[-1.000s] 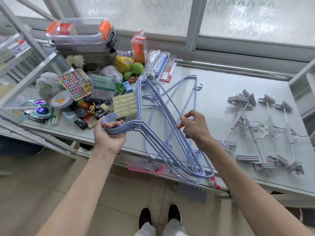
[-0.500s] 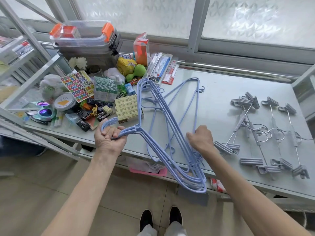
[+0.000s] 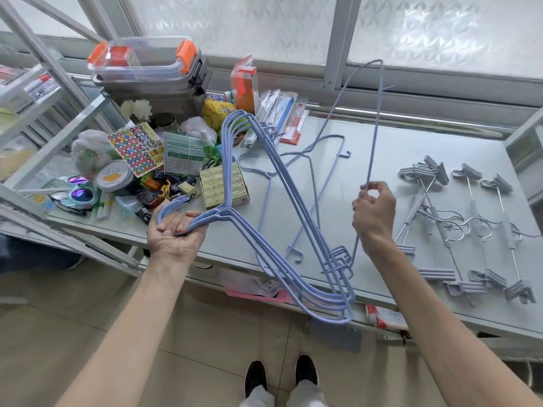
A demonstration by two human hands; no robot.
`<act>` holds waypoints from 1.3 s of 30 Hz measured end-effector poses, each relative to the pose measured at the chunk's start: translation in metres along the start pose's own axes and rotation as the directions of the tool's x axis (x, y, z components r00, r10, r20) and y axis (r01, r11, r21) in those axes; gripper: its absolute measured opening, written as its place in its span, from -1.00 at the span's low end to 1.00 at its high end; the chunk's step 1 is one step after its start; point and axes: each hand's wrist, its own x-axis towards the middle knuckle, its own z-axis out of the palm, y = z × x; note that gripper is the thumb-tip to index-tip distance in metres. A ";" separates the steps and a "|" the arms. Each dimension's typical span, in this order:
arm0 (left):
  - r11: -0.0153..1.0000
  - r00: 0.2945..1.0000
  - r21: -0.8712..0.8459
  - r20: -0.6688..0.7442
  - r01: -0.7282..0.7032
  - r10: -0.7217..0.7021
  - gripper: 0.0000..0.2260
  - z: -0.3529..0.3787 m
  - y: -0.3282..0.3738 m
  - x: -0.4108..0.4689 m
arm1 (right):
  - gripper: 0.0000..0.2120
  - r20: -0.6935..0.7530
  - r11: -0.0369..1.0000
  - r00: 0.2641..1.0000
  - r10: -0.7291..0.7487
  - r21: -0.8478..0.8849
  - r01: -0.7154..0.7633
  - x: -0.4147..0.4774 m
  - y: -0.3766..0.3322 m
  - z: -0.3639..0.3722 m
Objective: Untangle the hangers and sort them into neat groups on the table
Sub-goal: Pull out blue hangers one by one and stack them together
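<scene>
left hand (image 3: 176,233) gripping blue bunch (image 3: 227,171) | right hand (image 3: 373,210) pinching one hanger (image 3: 375,121) | clip hangers (image 3: 473,207) lying grouped | blue sorting not done yet

A person's arms, seen from the wearer's own head: the left forearm (image 3: 132,327) and right forearm (image 3: 440,333) are bare along the whole length in view, as are the left grip (image 3: 173,233) and right grip (image 3: 373,212). Below, a pair of black shoes (image 3: 256,377) with smooth, rounded toes and a dull sheen. White trousers (image 3: 305,398) reach down over the shoes' tops, the two legs showing only as pale cloth at the bottom edge of the view.
</scene>
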 end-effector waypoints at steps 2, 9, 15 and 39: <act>1.000 1.000 0.031 0.012 0.000 -0.001 -0.54 -0.006 -0.001 0.004 | -0.78 -0.106 0.997 0.993 -0.048 0.049 0.053 0.006 -0.012 -0.010; 0.992 0.999 0.126 -0.054 0.001 0.006 -0.55 -0.017 -0.020 0.007 | -0.57 -0.144 0.960 0.989 -0.018 0.273 0.057 0.018 -0.040 -0.041; 0.989 0.997 0.141 -0.068 0.038 -0.028 -0.56 -0.020 -0.031 0.012 | -0.56 0.265 0.985 0.964 0.025 0.160 -0.069 -0.020 -0.036 -0.029; 0.926 0.999 0.378 -0.033 -0.017 0.031 -0.66 -0.020 -0.039 0.017 | -0.75 0.445 0.969 0.893 0.059 -0.242 0.057 -0.064 0.015 -0.008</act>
